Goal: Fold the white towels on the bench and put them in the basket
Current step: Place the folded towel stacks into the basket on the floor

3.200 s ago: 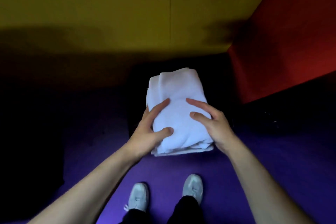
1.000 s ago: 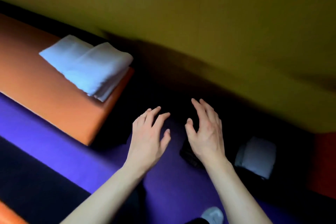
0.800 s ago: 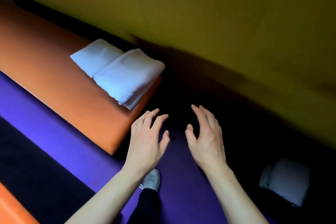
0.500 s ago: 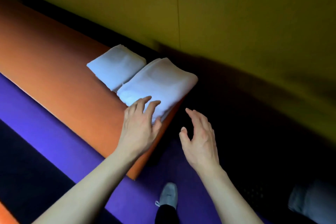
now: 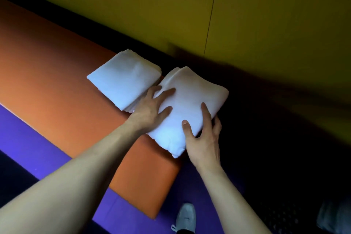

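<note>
both arms reach out, left grip [image 5: 152,108] flat on the near towel [image 5: 191,104], right grip [image 5: 204,137] clamping its edge (desk [image 5: 57,85] end).

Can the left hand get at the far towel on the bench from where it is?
Probably yes: the left hand rests on the near towel, right beside the far towel, whose top is uncovered.

An orange bench [image 5: 57,85] stands along the yellow wall. Two folded white towels lie at its right end, touching: the left towel [image 5: 123,80] and the right towel [image 5: 191,100].
</note>
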`<state>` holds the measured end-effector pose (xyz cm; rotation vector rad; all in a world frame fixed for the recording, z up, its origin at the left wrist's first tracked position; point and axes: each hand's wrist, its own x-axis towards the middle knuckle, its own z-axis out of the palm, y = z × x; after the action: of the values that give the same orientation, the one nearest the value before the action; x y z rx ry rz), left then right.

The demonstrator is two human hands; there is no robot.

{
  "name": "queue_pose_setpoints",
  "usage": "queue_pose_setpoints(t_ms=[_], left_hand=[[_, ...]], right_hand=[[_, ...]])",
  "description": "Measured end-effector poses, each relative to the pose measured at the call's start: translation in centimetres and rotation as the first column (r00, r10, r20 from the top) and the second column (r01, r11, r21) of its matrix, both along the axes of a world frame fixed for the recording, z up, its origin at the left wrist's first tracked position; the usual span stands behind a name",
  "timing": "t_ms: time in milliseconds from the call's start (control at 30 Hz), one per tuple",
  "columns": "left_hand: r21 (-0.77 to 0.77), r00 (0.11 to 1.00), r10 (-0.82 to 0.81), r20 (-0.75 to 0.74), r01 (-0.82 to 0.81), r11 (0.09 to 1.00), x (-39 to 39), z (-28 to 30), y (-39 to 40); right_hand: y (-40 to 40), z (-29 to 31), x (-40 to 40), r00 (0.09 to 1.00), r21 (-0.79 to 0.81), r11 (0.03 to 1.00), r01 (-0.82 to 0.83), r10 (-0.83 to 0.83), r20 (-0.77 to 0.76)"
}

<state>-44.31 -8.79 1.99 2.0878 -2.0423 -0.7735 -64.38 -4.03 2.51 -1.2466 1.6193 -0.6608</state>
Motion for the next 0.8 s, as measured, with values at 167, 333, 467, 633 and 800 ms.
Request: queue_pose_setpoints(t_ms=[167, 333, 467, 633, 800], left_hand=[[0.032, 0.979, 0.108, -0.175, -0.104, 0.994, -0.6, -0.8, 1.2], [0.065, 0.966, 0.130, -0.225, -0.118, 0.991, -1.9, -0.7, 6.1], [-0.155, 0.994, 0.064, -0.086, -0.077, 0.985, -2.0, -2.0, 6.9], [-0.013, 0.931, 0.155, -0.331, -0.168, 0.986, -2.4, -2.8, 5.1], [0.223, 0.863, 0.290, -0.414, -0.212, 0.951, -2.8, -1.7, 3.7]], right_hand=[[-0.7, -0.9, 0.4, 0.989, 0.072, 0.996, 0.043, -0.053, 0.140], [-0.7, -1.7, -2.7, 0.992, 0.022, 1.000, 0.004, -0.007, 0.130], [-1.2, -2.1, -3.0, 0.987, 0.046, 0.995, -0.086, 0.078, 0.140], [-3.5, -3.7, -3.2, 0.964, 0.087, 0.985, -0.148, 0.123, 0.237], [-4.2, -4.1, -3.4, 0.926, 0.160, 0.973, -0.167, 0.098, 0.365]])
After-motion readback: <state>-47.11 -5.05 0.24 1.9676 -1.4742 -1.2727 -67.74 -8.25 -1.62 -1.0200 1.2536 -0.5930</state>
